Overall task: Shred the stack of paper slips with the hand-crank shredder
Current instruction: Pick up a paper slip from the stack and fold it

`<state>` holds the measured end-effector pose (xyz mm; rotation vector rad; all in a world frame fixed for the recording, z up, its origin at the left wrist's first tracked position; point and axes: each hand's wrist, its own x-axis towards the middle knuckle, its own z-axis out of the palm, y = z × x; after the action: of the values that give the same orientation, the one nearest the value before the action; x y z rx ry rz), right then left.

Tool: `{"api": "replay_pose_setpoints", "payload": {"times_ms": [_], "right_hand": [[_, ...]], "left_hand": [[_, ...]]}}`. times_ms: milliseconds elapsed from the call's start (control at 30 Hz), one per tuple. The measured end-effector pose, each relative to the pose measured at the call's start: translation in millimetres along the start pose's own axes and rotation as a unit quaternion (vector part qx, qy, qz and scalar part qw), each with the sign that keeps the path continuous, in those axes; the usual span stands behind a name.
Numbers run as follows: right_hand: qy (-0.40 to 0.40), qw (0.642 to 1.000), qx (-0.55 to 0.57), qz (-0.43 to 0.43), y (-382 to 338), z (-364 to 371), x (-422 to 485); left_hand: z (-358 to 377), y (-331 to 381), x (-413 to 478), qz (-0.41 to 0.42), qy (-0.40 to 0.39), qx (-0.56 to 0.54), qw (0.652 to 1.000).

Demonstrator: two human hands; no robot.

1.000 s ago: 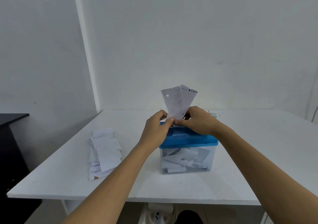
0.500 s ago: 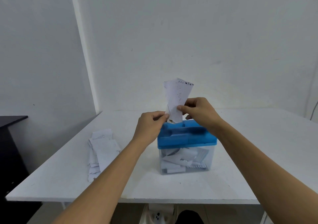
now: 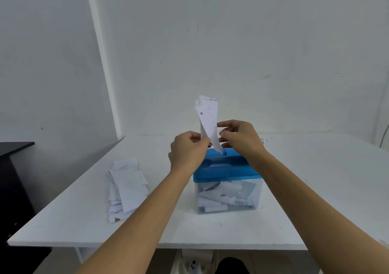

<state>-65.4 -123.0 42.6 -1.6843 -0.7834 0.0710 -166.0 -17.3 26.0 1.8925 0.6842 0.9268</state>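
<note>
The shredder has a blue lid on a clear bin that holds shredded paper, and it stands mid-table. Above the lid I hold two paper slips upright, their lower ends just over the lid's back edge. My left hand pinches the slips at their lower left. My right hand pinches them from the right with thumb and fingers. A loose stack of paper slips lies on the table to the left of the shredder. The crank is hidden from view.
The white table stands against a white wall. A dark cabinet is beside its left edge. A cable runs down the wall at the far right.
Both hands lifted the slips slightly and drew them together, from a fanned V into a narrower, nearly upright bundle. The camera view shifted a little.
</note>
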Motion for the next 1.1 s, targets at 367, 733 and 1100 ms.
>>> {"api": "replay_pose_setpoints", "payload": {"times_ms": [367,733,1100], "right_hand": [[-0.085,0.990,0.099,0.059,-0.6,-11.6,-0.1],[-0.054,0.998,0.016,-0.024,1.8,-3.0,-3.1],[-0.095,0.985,-0.128,-0.069,0.2,-12.9,-1.6]], "left_hand": [[4.1,14.1,-9.0,-0.002,-0.061,0.004,0.998],[-4.8,7.5,-11.9,0.031,-0.120,-0.020,0.992],[-6.6,-4.6,-9.7,0.077,-0.103,0.102,0.987]]}}
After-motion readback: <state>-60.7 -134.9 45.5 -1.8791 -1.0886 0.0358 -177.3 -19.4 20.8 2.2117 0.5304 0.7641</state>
